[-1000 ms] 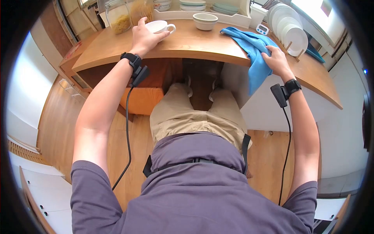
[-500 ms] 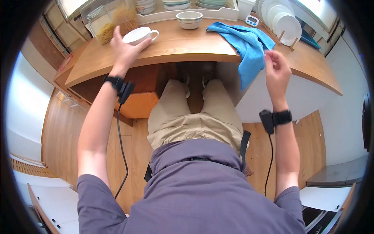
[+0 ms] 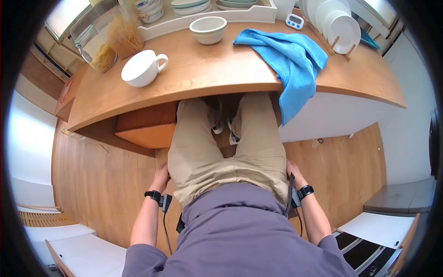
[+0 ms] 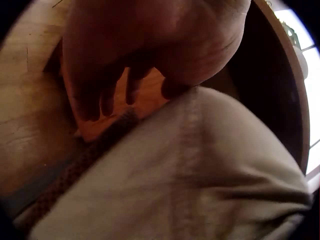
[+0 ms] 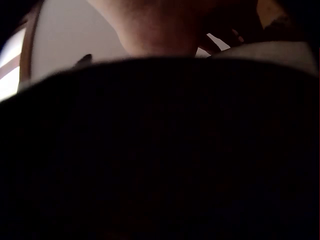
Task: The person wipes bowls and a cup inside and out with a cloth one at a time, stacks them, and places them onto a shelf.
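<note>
Both hands are down beside the thighs, below the table edge. My left hand point(image 3: 161, 179) is by the outer left thigh; in the left wrist view its fingers point(image 4: 106, 102) hang loosely apart, with nothing between them, near the beige trousers point(image 4: 165, 165). On the other side, my right hand point(image 3: 296, 173) is close to the right hip, partly behind a black strap point(image 3: 290, 189). Dark cloth fills most of the right wrist view, leaving a few spread fingers point(image 5: 212, 44) showing. A white cup point(image 3: 138, 69) stands at the table's left, its handle pointing right. A blue cloth point(image 3: 293, 60) droops over the front edge.
The wooden table point(image 3: 203, 67) curves across the front. A cream bowl point(image 3: 208, 31) stands near a white dish rack point(image 3: 240, 17). Pasta jars point(image 3: 99, 53) are at the left, a small timer point(image 3: 294, 21) and upright plates point(image 3: 344, 34) at the right. An orange box point(image 3: 147, 134) sits underneath.
The left hand has let go of the cup and dropped to the thigh. The right hand has left the blue cloth and come down to the hip. The body is nearer the table.
</note>
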